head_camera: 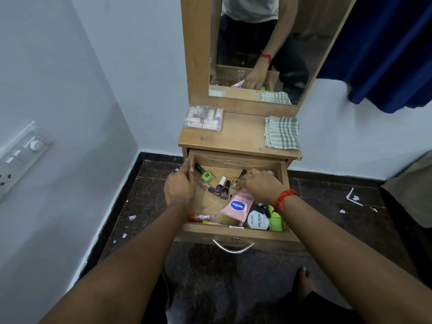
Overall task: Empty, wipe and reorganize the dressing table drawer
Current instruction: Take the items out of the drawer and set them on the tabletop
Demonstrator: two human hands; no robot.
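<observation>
- The left grip [180, 188] is clamped on the left wall of the open drawer [233, 232], with the fingers curled over its edge.
- A red tube [202, 217] lies along the drawer's front wall in the left corner.
- Up on the table [238, 134], a clear box of lipsticks [203, 118] sits at the left rear corner.
- In the drawer, a green-labelled bottle [207, 176] lies near the back left, just beside the left grip's fingertips.
- Two dark nail polish bottles [221, 187] lie side by side near the drawer's middle.
- The pink Vaseline tube [237, 206] lies right of centre, wide end toward the front.
- The right grip [259, 183] is inside the drawer, fingers curled down and closed on the tube's narrow upper end; a red thread [284, 198] circles the wrist.
- A white jar [257, 221] marked nail polish stands at the front, touching the tube's wide end.
- A bright green bottle [275, 220] lies in the front right corner, just beside the jar.
- A folded checked cloth [281, 133] lies on the table's right side.
- A blue curtain [385, 54] hangs at the far right.
</observation>
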